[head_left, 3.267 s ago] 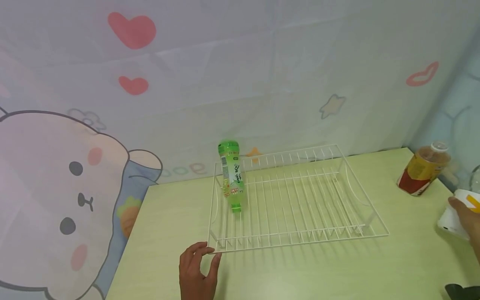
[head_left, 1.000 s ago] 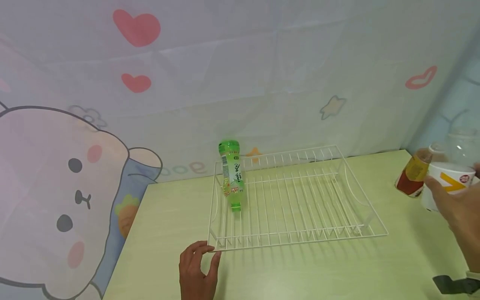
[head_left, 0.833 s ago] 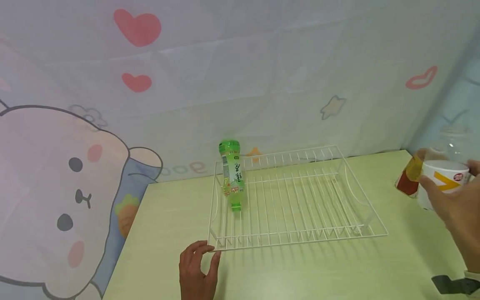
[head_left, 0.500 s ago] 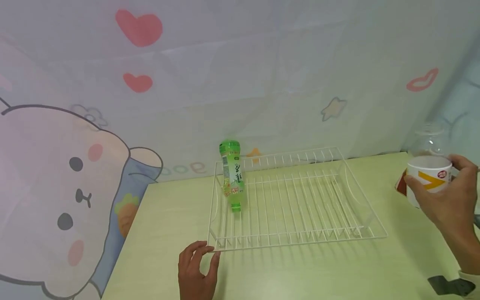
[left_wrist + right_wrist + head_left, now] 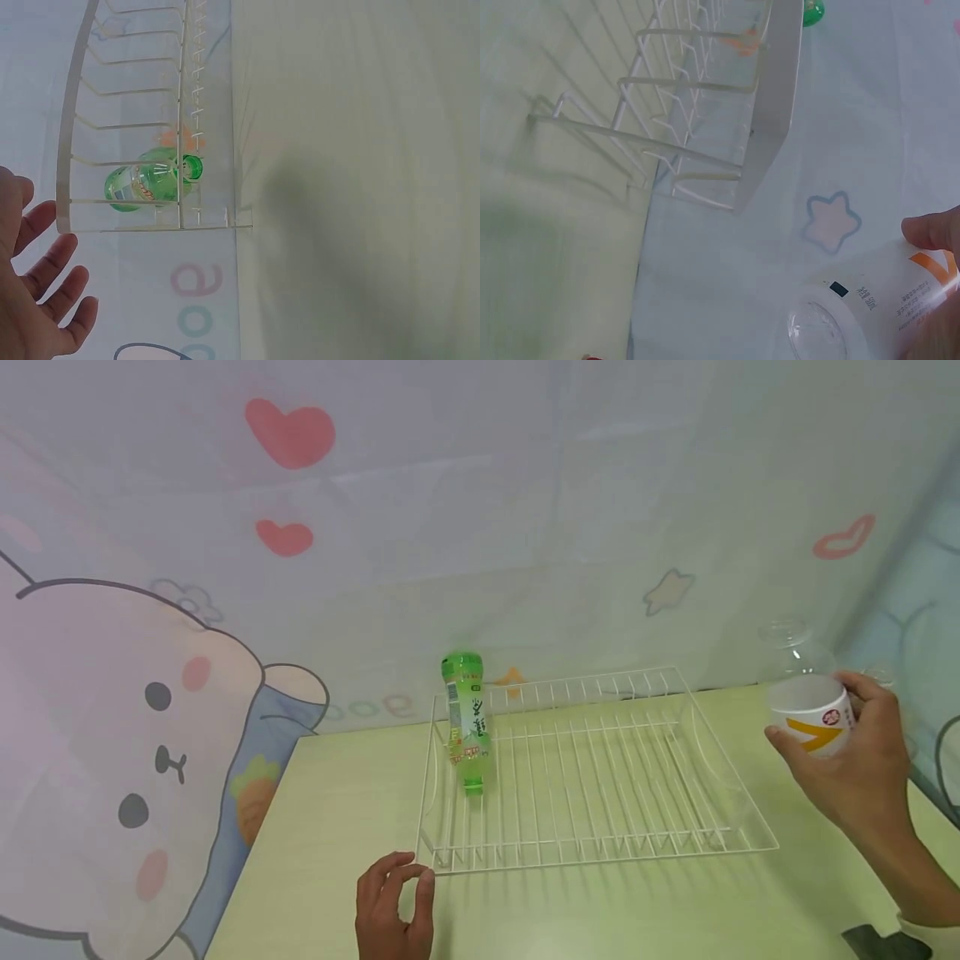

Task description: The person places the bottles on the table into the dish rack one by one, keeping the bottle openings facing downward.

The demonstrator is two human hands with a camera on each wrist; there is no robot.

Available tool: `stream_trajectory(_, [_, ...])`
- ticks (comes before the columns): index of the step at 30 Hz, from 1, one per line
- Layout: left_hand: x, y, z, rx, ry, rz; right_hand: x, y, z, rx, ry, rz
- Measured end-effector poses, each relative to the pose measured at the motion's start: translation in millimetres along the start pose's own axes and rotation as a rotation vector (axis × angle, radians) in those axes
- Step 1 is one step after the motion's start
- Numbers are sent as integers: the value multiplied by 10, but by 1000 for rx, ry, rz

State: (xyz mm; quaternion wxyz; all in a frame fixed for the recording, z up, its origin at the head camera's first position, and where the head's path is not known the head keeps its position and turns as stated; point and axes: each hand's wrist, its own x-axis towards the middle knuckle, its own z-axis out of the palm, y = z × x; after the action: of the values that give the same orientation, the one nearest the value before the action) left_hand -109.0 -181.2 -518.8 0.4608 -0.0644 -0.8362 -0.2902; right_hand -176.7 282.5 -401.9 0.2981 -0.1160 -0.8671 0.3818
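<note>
My right hand [image 5: 862, 752] grips a clear plastic bottle with a white label [image 5: 810, 714] and an orange V mark, held up right of the rack. In the right wrist view the bottle's clear end [image 5: 817, 330] points down-left. My left hand [image 5: 393, 906] is at the near left corner of a white wire dish rack [image 5: 600, 860]. The left wrist view shows its fingertips [image 5: 71, 244] right at that corner, fingers loosely bent and spread. A green tea bottle [image 5: 468, 718] lies in the rack's left end, its cap toward me.
The rack stands on a pale yellow-green table [image 5: 352, 793] against a printed cloth backdrop [image 5: 487, 527]. Behind my right hand a white cap [image 5: 877, 677] shows; the bottle under it is mostly hidden. A thin dark loop [image 5: 948, 760] is at the right edge.
My right hand has lifted the white-labelled bottle and carried it left toward the rack, now hiding most of the red-and-yellow bottle. My left hand has stayed at the rack's corner.
</note>
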Motion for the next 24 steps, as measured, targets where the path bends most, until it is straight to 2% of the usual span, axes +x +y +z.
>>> stream_trajectory(4, [13, 18, -13, -2, 14, -6, -59, -66, 21, 10, -32, -70])
stream_trajectory(11, [35, 55, -29, -22, -21, -61, -112, -152, 77, 55, -14, -186])
stream_trajectory(18, [117, 93, 9, -44, 5, 7, -150, -295, 173, 48, -74, -347])
stream_trajectory(24, [190, 153, 50, -72, 8, 29, -202, -372, 268, 37, -110, -482])
